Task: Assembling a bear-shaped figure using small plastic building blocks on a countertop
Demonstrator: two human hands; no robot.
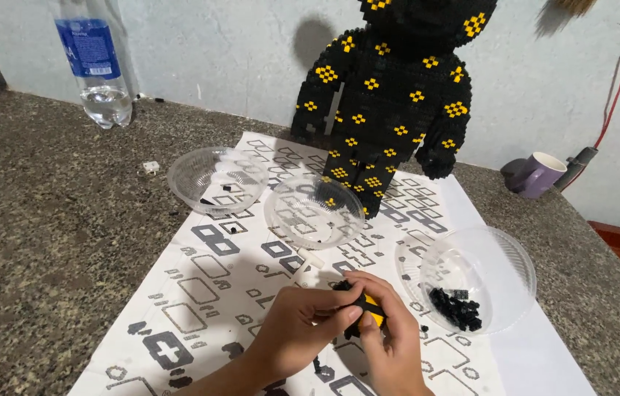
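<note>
My left hand (296, 328) and my right hand (392, 337) meet low in the middle of the view. Together they pinch a small black-and-yellow cluster of tiny bricks (367, 306), held just above a large printed instruction sheet (200, 286). A tall black bear-like figure (390, 103) built from tiny bricks, dotted with yellow diamond patterns, stands at the far end of the sheet. A clear plastic bowl (504, 257) with a heap of small black bricks (456, 308) sits right of my hands.
Two more clear bowls, one (192, 172) at the left and one (291, 198) in the middle, hold a few loose pieces. A water bottle (97, 66) stands at the back left against the wall. A purple mug (541, 174) lies at the back right. The counter is speckled stone.
</note>
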